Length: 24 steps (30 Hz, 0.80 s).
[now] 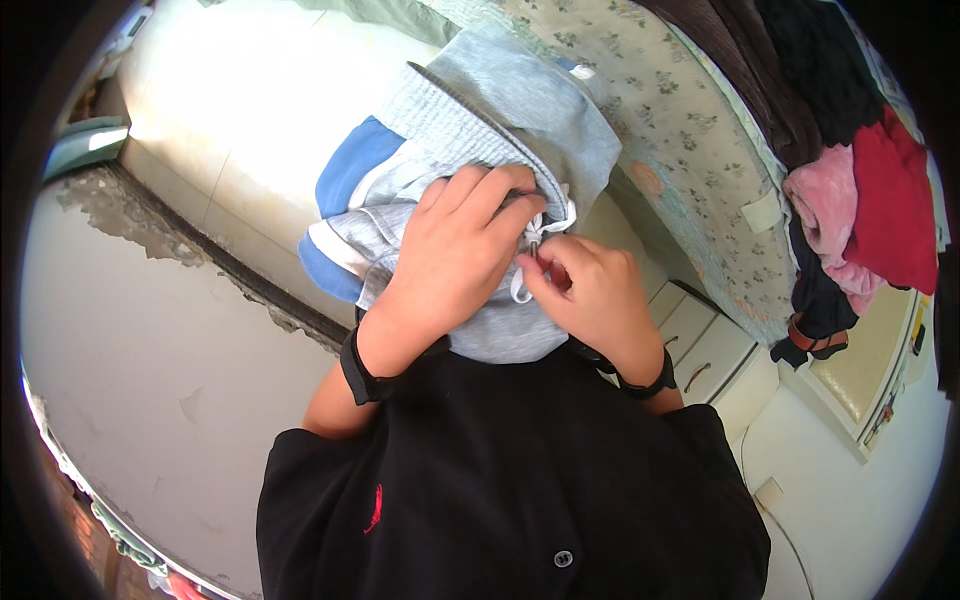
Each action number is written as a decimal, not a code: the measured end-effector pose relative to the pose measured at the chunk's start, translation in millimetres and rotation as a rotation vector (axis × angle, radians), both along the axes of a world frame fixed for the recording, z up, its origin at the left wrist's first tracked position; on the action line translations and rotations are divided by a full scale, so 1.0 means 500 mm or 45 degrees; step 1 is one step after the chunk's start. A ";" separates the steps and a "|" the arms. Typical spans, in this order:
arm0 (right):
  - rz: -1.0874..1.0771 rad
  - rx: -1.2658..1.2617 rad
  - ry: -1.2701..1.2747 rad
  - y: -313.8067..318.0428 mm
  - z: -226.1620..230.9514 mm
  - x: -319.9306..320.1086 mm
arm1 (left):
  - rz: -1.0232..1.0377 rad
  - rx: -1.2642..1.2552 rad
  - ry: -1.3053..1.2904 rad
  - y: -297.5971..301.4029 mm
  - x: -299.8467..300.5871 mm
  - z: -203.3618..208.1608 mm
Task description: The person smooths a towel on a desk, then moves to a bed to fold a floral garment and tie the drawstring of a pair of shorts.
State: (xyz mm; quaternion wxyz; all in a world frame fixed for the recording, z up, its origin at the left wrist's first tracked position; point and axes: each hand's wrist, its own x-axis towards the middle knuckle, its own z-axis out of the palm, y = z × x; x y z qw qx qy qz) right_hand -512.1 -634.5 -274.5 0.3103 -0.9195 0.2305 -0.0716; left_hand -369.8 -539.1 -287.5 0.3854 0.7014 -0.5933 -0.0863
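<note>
A pair of light grey pants [450, 112] with a ribbed elastic waistband and blue and white panels is bunched up in front of my body. My left hand [455, 245] lies over the front of it with curled fingers, gripping the cloth just below the waistband. A white drawstring [571, 213] comes out at the waistband and forms a small knot or loop between my hands. My right hand [595, 295] pinches the drawstring near its dark tip, thumb against forefinger. The fingertips of both hands almost meet there, partly hiding the string.
On the right stands a bed with a flowered cover [650, 75]; dark clothes, a red garment [890, 205] and a pink one [825, 200] are piled at its edge. A white drawer cabinet [715, 350] is beyond my right wrist. At left runs a peeling wall [150, 330].
</note>
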 end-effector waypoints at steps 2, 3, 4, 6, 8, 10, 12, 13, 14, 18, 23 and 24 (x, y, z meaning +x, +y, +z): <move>0.023 -0.051 0.061 -0.001 -0.002 -0.001 | -0.004 0.015 -0.042 0.000 0.000 -0.003; 0.032 -0.038 0.058 0.000 -0.002 -0.001 | -0.003 0.016 -0.042 0.001 0.001 -0.004; 0.041 -0.025 0.055 0.000 -0.003 0.000 | -0.006 0.016 -0.041 0.001 0.002 -0.007; 0.017 0.154 0.065 -0.005 0.004 0.000 | -0.008 0.016 -0.041 0.002 0.002 -0.007; -0.001 0.337 0.075 -0.017 0.018 0.001 | -0.039 0.048 -0.078 0.004 0.001 -0.002; -0.012 0.786 0.311 -0.037 0.038 -0.002 | -0.033 0.058 -0.071 0.001 0.000 0.001; 0.035 1.032 0.275 -0.057 0.052 -0.018 | -0.028 0.064 -0.061 0.002 0.001 0.002; 0.164 1.150 0.202 -0.065 0.055 -0.026 | -0.031 0.053 -0.046 0.000 0.002 -0.001; 0.294 1.266 0.127 -0.070 0.058 -0.031 | -0.034 0.042 -0.032 -0.001 0.002 -0.002; 0.545 1.302 0.023 -0.084 0.066 -0.036 | -0.028 0.047 -0.031 0.000 0.003 -0.004; 0.936 1.528 -0.418 -0.076 0.072 -0.038 | -0.031 0.041 0.002 0.000 0.004 -0.007; 0.937 1.529 -0.419 -0.077 0.076 -0.037 | -0.030 0.042 0.001 0.001 0.003 -0.007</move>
